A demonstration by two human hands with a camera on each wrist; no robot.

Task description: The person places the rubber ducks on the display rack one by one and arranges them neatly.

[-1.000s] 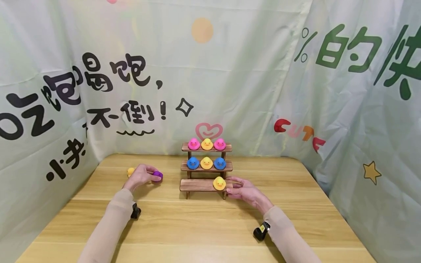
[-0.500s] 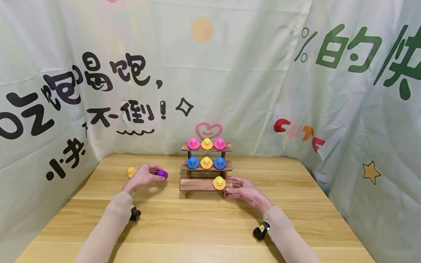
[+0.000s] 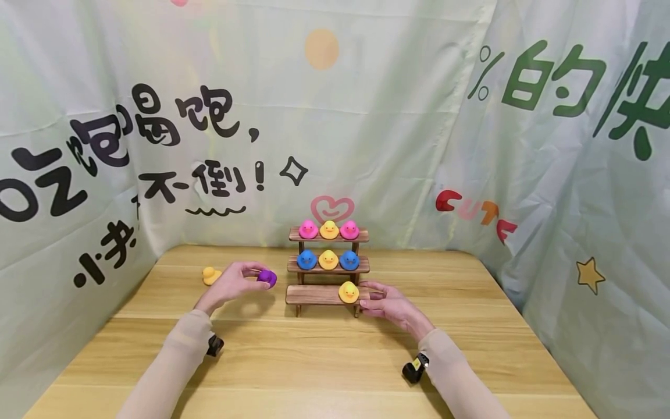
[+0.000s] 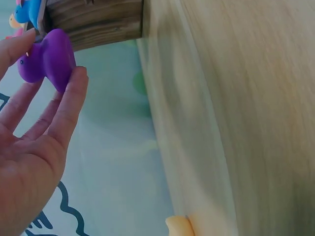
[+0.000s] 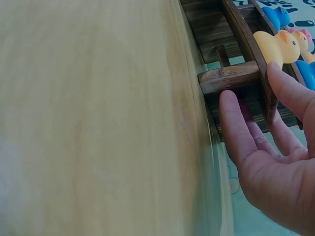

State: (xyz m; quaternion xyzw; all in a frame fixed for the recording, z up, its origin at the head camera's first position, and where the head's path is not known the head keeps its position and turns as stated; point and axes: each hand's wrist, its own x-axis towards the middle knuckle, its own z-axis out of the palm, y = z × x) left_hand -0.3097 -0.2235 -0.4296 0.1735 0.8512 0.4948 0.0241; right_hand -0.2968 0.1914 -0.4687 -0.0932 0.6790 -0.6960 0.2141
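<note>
My left hand (image 3: 234, 283) pinches a purple rubber duck (image 3: 267, 278) between thumb and fingertips, held just left of a three-step wooden display stand (image 3: 313, 295). In the left wrist view the purple duck (image 4: 58, 56) overlaps the end of the stand (image 4: 98, 22). My right hand (image 3: 389, 305) holds the right end of the lowest step, thumb by its top edge and fingers under the board in the right wrist view. Beside that thumb sits a yellow duck (image 3: 349, 293). Two blue ducks flank a yellow duck (image 3: 328, 259) on the middle step.
On the top step a yellow duck (image 3: 329, 229) stands between two pink ones. Another yellow duck (image 3: 210, 276) lies on the wooden table (image 3: 314, 366), behind my left wrist. A printed cloth (image 3: 377, 134) hangs around the back and sides.
My left hand has moved right with the purple duck, closer to the stand, uncovering more of the yellow duck on the table. The right hand stays at the stand's end.
</note>
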